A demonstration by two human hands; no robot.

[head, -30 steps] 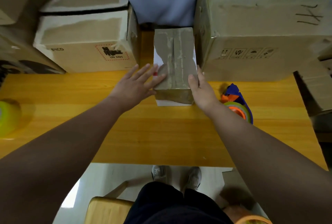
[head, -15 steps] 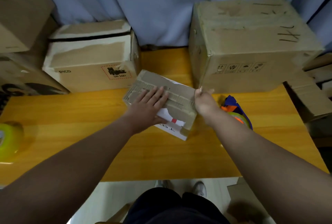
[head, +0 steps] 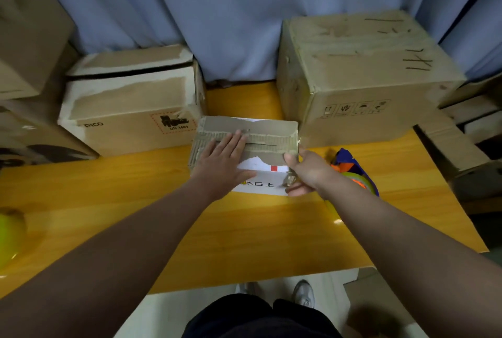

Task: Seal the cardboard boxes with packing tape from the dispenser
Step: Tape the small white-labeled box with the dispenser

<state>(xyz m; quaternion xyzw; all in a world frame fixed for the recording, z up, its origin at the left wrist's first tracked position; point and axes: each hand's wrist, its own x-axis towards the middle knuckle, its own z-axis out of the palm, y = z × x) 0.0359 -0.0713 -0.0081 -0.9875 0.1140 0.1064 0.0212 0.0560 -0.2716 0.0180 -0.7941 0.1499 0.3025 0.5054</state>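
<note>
A small brown cardboard box with a white label point(head: 260, 145) lies on the yellow wooden table point(head: 244, 234). The left hand point(head: 221, 165) lies flat on its top, fingers spread; the right hand point(head: 305, 172) grips its right end, thumb on top, fingers curled beneath. Just behind the right knuckles sits a blue-and-orange tape dispenser point(head: 353, 172), partly hidden by the wrist. A large taped carton point(head: 361, 79) stands beyond the right fingertips, a torn-topped carton point(head: 130, 104) beyond the left
</note>
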